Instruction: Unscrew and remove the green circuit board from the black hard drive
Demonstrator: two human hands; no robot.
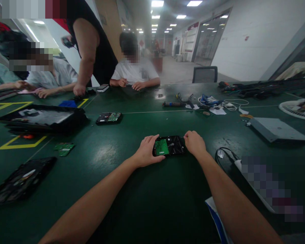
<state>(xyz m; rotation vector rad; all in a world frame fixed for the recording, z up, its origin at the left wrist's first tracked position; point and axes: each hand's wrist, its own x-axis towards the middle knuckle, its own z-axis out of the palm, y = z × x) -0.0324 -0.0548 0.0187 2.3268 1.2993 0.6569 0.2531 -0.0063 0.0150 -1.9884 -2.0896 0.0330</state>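
Observation:
A hard drive [175, 145] lies in front of me on the dark green table [132, 189], its green circuit board facing up at the left end. My left hand [147, 151] grips that end, thumb along the near edge and fingers over the far side. At the drive's far right corner is my right hand [195, 145], fingers closed in a pinch. Whatever lies between those fingertips is hidden.
Another hard drive [108, 118], a green circuit board [64, 148] and black casings [25, 178] lie to the left. On the right are a grey metal box [278, 129], a black cable [226, 149] and a white fan grille [295, 109]. Other people sit or stand across the table.

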